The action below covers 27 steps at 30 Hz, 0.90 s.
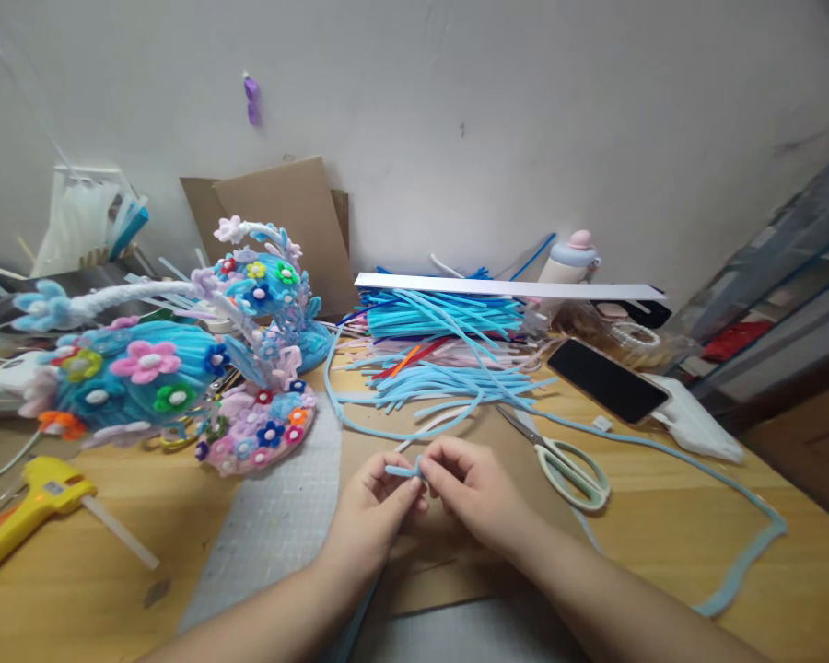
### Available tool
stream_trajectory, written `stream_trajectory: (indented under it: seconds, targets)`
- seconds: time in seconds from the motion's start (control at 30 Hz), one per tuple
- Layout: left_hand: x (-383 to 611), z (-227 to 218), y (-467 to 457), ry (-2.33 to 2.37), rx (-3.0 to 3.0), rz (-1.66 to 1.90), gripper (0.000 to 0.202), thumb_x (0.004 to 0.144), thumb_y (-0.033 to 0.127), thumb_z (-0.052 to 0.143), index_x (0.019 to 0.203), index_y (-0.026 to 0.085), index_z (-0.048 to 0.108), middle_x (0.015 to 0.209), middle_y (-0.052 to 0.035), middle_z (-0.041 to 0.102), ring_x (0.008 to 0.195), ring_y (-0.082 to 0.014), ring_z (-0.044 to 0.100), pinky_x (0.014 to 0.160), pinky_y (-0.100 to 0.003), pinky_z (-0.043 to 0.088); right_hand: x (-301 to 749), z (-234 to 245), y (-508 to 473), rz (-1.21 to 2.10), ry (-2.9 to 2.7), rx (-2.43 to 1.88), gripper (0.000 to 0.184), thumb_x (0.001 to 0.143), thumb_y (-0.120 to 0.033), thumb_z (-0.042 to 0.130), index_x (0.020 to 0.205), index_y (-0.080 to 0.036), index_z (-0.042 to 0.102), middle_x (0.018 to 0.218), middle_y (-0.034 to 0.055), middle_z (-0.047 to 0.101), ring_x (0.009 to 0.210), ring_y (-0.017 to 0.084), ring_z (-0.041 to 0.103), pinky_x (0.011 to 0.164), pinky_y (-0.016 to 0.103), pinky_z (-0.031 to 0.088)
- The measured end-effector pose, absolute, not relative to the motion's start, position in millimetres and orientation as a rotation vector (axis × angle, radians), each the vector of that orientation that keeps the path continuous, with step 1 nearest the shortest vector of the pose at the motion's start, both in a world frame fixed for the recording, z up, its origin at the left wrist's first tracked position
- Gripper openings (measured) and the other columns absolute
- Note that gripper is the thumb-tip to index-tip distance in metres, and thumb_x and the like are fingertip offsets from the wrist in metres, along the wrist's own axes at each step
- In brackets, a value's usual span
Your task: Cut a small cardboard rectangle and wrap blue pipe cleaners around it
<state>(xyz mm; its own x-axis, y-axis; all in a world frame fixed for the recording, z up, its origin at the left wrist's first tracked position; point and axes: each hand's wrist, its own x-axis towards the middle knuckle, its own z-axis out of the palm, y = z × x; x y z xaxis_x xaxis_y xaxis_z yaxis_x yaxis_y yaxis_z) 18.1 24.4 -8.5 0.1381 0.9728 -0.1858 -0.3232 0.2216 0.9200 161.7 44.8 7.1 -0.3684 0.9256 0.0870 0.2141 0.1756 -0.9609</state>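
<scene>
Both hands meet over the middle of the wooden table (pixel 670 516). My left hand (pixel 373 506) pinches a short light blue pipe cleaner piece (pixel 404 471) between thumb and fingers. Touching it from the right, my right hand (pixel 473 488) has its fingers closed on the same piece at its bent end. A loose heap of light blue pipe cleaners (pixel 442 378) lies just beyond the hands. A long light blue strand (pixel 739 552) curves off to the right along the table.
Pale green scissors (pixel 570 465) lie right of my hands, a black phone (pixel 606 379) beyond them. Flower-covered blue pipe cleaner ornaments (pixel 145 368) (pixel 262 433) stand at left, a yellow glue gun (pixel 31 502) near the left edge. A white mat (pixel 276 516) lies under my left forearm.
</scene>
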Motion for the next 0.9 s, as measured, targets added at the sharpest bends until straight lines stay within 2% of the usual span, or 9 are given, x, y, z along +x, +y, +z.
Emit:
stream_trajectory:
  seconds: [0.23, 0.4, 0.5, 0.67, 0.77, 0.9]
  targets:
    - [18.0, -7.8, 22.8, 0.985, 0.884, 1.126, 0.030, 0.063, 0.034, 0.076, 0.072, 0.015, 0.055, 0.060, 0.0027, 0.062, 0.055, -0.0082, 0.056, 0.057, -0.019, 0.042, 161.6, 11.1, 45.0, 1.333, -1.664, -1.109, 0.022, 0.084, -0.030, 0.051, 0.066, -0.017, 0.052, 0.055, -0.0053, 0.048, 0.047, 0.007, 0.039, 0.046, 0.019, 0.033]
    - [17.9, -10.3, 24.4, 0.971, 0.872, 1.134, 0.029, 0.064, 0.033, 0.075, 0.073, 0.015, 0.055, 0.062, 0.0024, 0.061, 0.055, -0.0086, 0.056, 0.056, -0.020, 0.043, 160.9, 6.4, 45.9, 1.292, -1.682, -1.083, 0.019, 0.085, -0.029, 0.051, 0.070, -0.017, 0.052, 0.059, -0.0039, 0.052, 0.054, 0.009, 0.047, 0.052, 0.019, 0.038]
    - [15.6, -12.7, 27.3, 0.973, 0.841, 1.163, 0.026, 0.066, 0.033, 0.073, 0.075, 0.016, 0.056, 0.063, 0.0030, 0.060, 0.054, -0.0087, 0.055, 0.055, -0.021, 0.044, 161.9, 0.6, 45.6, 1.115, -1.748, -1.033, 0.006, 0.086, -0.024, 0.051, 0.087, -0.019, 0.054, 0.072, -0.0017, 0.058, 0.061, 0.010, 0.053, 0.056, 0.021, 0.042]
    - [11.2, -16.6, 30.8, 0.947, 0.815, 1.181, 0.022, 0.068, 0.030, 0.072, 0.077, 0.016, 0.057, 0.064, 0.0028, 0.061, 0.056, -0.0089, 0.056, 0.058, -0.021, 0.044, 166.6, -1.3, 43.1, 0.622, -2.071, -0.888, 0.022, 0.087, -0.015, 0.047, 0.105, -0.023, 0.055, 0.097, 0.0043, 0.062, 0.085, 0.015, 0.058, 0.074, 0.026, 0.044]
    - [10.9, -17.4, 30.2, 0.938, 0.798, 1.185, 0.021, 0.069, 0.029, 0.072, 0.077, 0.016, 0.056, 0.064, 0.0031, 0.061, 0.056, -0.0087, 0.056, 0.057, -0.021, 0.044, 168.1, 0.7, 42.3, 0.477, -2.163, -0.908, 0.022, 0.088, -0.015, 0.046, 0.107, -0.023, 0.055, 0.095, 0.0055, 0.063, 0.088, 0.017, 0.058, 0.077, 0.029, 0.044]
    - [11.7, -16.1, 28.2, 0.947, 0.792, 1.189, 0.021, 0.069, 0.028, 0.071, 0.077, 0.017, 0.055, 0.063, 0.0034, 0.061, 0.056, -0.0086, 0.056, 0.058, -0.020, 0.044, 167.8, 1.8, 42.2, 0.450, -2.168, -0.963, 0.018, 0.089, -0.018, 0.047, 0.104, -0.022, 0.056, 0.092, 0.0048, 0.063, 0.085, 0.017, 0.058, 0.075, 0.028, 0.043]
